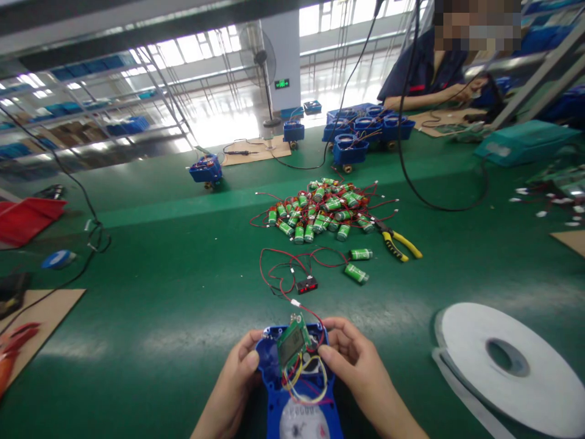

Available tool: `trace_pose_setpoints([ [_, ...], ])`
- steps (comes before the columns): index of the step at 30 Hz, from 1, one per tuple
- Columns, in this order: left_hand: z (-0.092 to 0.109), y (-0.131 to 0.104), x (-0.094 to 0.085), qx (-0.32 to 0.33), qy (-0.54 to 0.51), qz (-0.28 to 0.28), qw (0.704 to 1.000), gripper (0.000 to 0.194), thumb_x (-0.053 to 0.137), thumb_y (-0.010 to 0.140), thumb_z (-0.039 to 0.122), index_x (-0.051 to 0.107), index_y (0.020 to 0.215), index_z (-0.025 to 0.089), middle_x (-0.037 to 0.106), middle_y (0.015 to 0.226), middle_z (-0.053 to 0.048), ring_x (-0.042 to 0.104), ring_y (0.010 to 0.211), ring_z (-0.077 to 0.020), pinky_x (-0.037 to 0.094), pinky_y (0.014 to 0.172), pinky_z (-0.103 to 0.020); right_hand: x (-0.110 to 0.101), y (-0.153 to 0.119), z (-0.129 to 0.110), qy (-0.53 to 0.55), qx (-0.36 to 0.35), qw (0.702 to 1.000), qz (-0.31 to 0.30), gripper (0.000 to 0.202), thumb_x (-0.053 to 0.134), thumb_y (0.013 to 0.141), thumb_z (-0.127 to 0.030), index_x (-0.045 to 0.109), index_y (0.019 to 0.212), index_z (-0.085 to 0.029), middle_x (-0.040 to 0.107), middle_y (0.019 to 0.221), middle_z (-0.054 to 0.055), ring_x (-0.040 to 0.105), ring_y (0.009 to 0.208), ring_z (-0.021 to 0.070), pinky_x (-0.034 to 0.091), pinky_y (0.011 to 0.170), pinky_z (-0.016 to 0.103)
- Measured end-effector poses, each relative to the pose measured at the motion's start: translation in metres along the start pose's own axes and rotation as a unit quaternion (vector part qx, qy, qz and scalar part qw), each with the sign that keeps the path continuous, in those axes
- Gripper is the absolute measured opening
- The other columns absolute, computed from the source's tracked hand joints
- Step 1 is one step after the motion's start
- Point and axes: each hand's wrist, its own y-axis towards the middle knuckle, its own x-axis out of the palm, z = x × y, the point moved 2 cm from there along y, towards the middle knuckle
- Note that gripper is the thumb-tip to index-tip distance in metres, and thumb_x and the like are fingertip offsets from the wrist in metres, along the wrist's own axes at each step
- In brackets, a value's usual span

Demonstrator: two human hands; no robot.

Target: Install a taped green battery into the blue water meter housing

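Observation:
My left hand (241, 372) grips the left side of a blue plastic housing (273, 399), thumb over its rim. On the opposite side, my right hand (350, 360) holds the housing's upper right edge. A green circuit board with a grey display (292, 344) stands tilted inside, with yellow, white and red wires below it. A red wire runs from the housing through a white connector (295, 302) toward a small black meter (306, 285) with red digits. Two green cylindrical batteries (356, 274) lie beyond the meter, near a large pile of wired green batteries (320, 210).
Yellow-handled pliers (402, 244) lie right of the pile. A big white tape roll (507, 366) is at the right, orange-red pliers (16, 347) at the left. Blue housings (350, 149) stand farther back. A person (429, 73) works at the far right; a black cable (402, 140) hangs nearby.

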Motion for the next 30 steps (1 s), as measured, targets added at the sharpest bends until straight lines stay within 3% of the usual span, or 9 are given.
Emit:
trace_pose_setpoints([
  [7, -0.005, 0.001, -0.0057, 0.0, 0.002, 0.003, 1.0, 0.052, 0.07, 0.072, 0.056, 0.06, 0.107, 0.019, 0.068, 0.106, -0.01, 0.064, 0.091, -0.0251, 0.048, 0.073, -0.029, 0.0007, -0.0008, -0.0012, 0.008, -0.011, 1.0, 0.004, 0.043, 0.072, 0.078, -0.049, 0.055, 0.104, -0.019, 0.053, 0.071, -0.003, 0.049, 0.066, 0.0135, 0.038, 0.061, 0.024],
  [13, -0.0056, 0.0021, -0.007, 0.0, 0.013, 0.003, 1.0, 0.054, 0.069, 0.071, 0.058, 0.059, 0.107, 0.018, 0.068, 0.102, -0.01, 0.064, 0.086, -0.0246, 0.048, 0.068, -0.028, 0.0003, -0.0009, -0.0024, 0.005, -0.007, 1.0, 0.005, 0.045, 0.072, 0.077, -0.05, 0.055, 0.104, -0.018, 0.054, 0.072, -0.002, 0.05, 0.067, 0.0142, 0.038, 0.062, 0.025],
  [30, -0.0019, 0.0018, -0.0032, -0.003, 0.005, 0.005, 1.0, 0.053, 0.07, 0.071, 0.056, 0.061, 0.107, 0.019, 0.069, 0.104, -0.011, 0.065, 0.088, -0.0253, 0.048, 0.072, -0.03, 0.0005, -0.0012, -0.0001, 0.008, -0.009, 1.0, 0.007, 0.045, 0.073, 0.077, -0.049, 0.056, 0.104, -0.019, 0.054, 0.073, -0.002, 0.05, 0.066, 0.0146, 0.038, 0.061, 0.025],
])
